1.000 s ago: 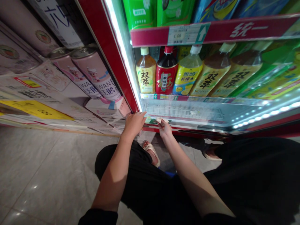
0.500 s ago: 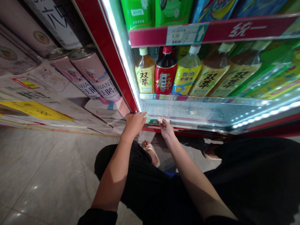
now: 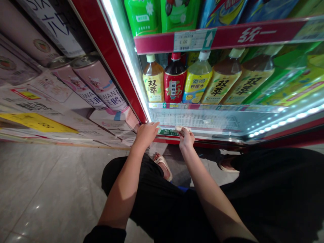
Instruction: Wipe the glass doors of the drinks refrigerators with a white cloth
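Observation:
My right hand (image 3: 187, 137) pinches a small crumpled white cloth or tissue (image 3: 180, 129) at the front lip of the lit drinks cooler. Beneath the cloth runs a green label strip (image 3: 167, 132) with pale characters. To the left, my left hand (image 3: 146, 134) rests at the cooler's lower left corner, by the red frame (image 3: 140, 114); its fingers are stretched out and it holds nothing that I can see. Just behind both hands lies the white wire rack (image 3: 182, 118) on the cooler floor, with a small pale scrap (image 3: 208, 121) on it.
Above the rack, several drink bottles (image 3: 198, 84) line a shelf, under a maroon price rail (image 3: 227, 35). Pink cans (image 3: 101, 82) and cartons (image 3: 111, 118) are stacked left of the cooler. My bent legs and a sandalled foot (image 3: 163, 165) are over the tiled floor (image 3: 50, 182).
My right hand has slid rightward along the cooler's front lip with the white cloth, showing more of the green strip. My left hand stays at the corner. The view has shifted slightly.

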{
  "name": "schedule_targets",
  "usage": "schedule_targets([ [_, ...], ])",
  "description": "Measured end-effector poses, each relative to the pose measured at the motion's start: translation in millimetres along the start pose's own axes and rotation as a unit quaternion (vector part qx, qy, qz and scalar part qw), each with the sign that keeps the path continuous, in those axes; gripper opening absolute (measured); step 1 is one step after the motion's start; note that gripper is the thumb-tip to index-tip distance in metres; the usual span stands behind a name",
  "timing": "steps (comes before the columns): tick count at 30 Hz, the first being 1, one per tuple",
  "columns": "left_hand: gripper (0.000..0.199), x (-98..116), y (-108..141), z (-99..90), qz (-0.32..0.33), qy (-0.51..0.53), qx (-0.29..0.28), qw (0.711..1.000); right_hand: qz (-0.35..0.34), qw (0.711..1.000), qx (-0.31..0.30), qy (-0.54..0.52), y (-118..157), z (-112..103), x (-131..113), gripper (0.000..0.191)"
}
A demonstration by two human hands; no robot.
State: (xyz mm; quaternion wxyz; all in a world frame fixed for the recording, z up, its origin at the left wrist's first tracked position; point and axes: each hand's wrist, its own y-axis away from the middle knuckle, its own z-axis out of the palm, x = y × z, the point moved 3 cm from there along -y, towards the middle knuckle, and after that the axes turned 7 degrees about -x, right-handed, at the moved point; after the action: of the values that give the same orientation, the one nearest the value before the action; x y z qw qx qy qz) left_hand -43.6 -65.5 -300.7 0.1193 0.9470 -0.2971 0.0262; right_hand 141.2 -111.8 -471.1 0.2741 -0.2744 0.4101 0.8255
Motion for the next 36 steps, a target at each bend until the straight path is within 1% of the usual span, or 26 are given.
schedule_targets([
  [3,0.042,-0.4,-1.2,2.2,0.004,0.000,0.002,1.000,-0.010,1.000,0.001,0.000,-1.0,-0.8,-3.6,0.040],
  [6,0.042,-0.6,-1.9,3.7,0.003,-0.001,0.006,1.000,-0.012,1.000,-0.006,-0.001,-0.5,-0.7,-2.3,0.038],
  [11,0.041,1.0,-4.2,5.6,0.008,-0.003,0.007,1.000,0.008,0.999,-0.036,0.009,1.3,-0.4,2.4,0.035],
  [13,0.040,1.4,-5.5,6.6,0.009,-0.005,0.009,1.000,0.002,0.999,-0.045,0.009,0.7,-0.4,-1.7,0.037],
  [17,0.039,2.2,-7.6,8.2,0.010,-0.012,0.017,1.000,-0.032,0.998,-0.053,-0.004,-2.1,1.0,-16.4,0.038],
  [19,0.039,3.3,-8.3,8.3,0.010,-0.016,0.014,1.000,-0.039,0.998,-0.053,-0.008,-2.5,2.0,-18.8,0.038],
  [22,0.040,6.1,-9.0,7.1,0.013,-0.021,0.001,1.000,-0.029,0.998,-0.049,-0.008,-0.9,1.9,-11.1,0.040],
  [28,0.041,8.6,-9.1,5.4,0.009,-0.028,-0.011,1.000,0.027,0.999,-0.034,0.001,0.7,-4.7,13.7,0.045],
  [32,0.040,6.6,-10.3,8.4,0.013,-0.023,-0.007,1.000,0.049,0.998,-0.035,0.007,-2.0,-8.1,16.9,0.043],
  [36,0.039,6.3,-13.0,10.6,0.015,-0.026,-0.005,1.000,0.070,0.997,-0.044,0.013,-1.6,-7.0,19.4,0.039],
])
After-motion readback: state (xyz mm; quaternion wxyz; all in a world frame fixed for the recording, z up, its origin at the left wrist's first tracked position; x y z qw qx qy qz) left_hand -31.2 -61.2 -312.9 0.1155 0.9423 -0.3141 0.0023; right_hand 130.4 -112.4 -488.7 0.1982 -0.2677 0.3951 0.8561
